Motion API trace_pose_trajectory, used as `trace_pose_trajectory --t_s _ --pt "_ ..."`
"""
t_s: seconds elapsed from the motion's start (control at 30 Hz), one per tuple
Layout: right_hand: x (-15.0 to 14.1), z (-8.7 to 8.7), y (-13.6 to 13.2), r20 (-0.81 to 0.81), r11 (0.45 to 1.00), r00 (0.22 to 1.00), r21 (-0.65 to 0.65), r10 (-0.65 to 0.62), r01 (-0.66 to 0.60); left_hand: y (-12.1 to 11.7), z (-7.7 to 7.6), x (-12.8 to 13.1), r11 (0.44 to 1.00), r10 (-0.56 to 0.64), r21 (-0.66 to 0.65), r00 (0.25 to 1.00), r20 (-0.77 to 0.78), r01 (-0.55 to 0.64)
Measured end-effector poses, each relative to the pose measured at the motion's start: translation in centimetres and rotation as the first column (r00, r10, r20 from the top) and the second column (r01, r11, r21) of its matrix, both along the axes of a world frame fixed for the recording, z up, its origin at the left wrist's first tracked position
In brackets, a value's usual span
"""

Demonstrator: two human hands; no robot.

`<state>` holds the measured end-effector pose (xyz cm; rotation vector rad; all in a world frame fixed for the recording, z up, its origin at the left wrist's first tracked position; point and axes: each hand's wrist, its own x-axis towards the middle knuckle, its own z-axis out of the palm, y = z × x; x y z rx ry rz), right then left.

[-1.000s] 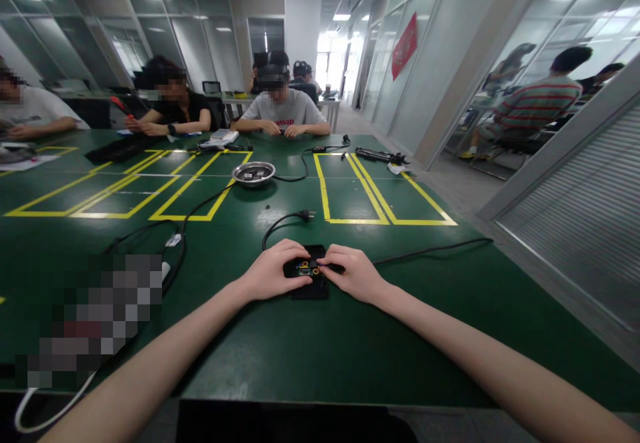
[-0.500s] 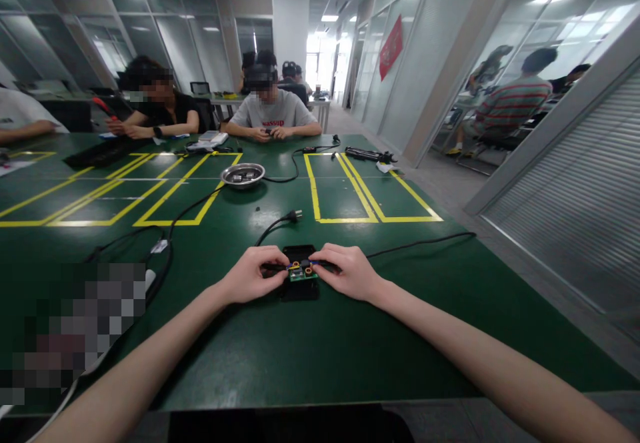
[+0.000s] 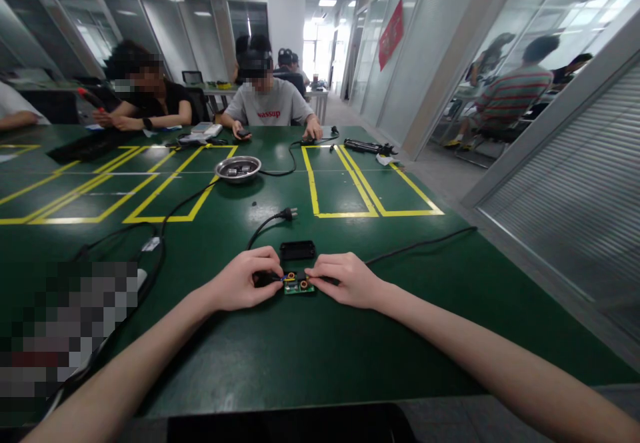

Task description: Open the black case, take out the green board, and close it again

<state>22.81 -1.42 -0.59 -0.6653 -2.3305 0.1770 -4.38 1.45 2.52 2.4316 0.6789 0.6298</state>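
A small green circuit board [image 3: 299, 290] with copper-wound coils and coloured wires sits between my two hands, low over the green table [image 3: 280, 356]. My left hand [image 3: 246, 280] is closed in a pinch on a black cable at the board's left end, where blue and yellow wires run in. At the other end my right hand [image 3: 347, 280] pinches the second black cable, thumb and forefinger against the board's edge. Just beyond the board lies a black plastic case half [image 3: 297, 250], hollow side up. Whether another case half is under the board I cannot tell.
A black plug [image 3: 288, 214] on its cord lies ahead. Farther off are a metal bowl [image 3: 238, 169] with small metal parts, yellow tape outlines [image 3: 345, 215] and a folded black tripod-like object [image 3: 370, 146]. A blurred patch covers the left front. Co-workers sit across the table.
The board has come down and nearer to me, apart from the black case half beyond it. Both hands moved with it, still pinching at its ends. Across the table, a co-worker's hands have moved apart.
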Motion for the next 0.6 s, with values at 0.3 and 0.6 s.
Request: trace_pose_trajectory --t_s 0.3,0.6 --pt "-0.44 -0.23 0.01 0.058 0.997 0.996 0.042 -0.070 0.068 0.54 0.22 -0.21 0.999 0.022 -0.025 1.000 -0.017 -0.022" --pt "0.03 0.65 -0.18 0.105 0.997 0.992 -0.025 -0.070 0.073 0.68 0.36 -0.36 0.998 0.019 -0.062 0.997 -0.077 -0.024"
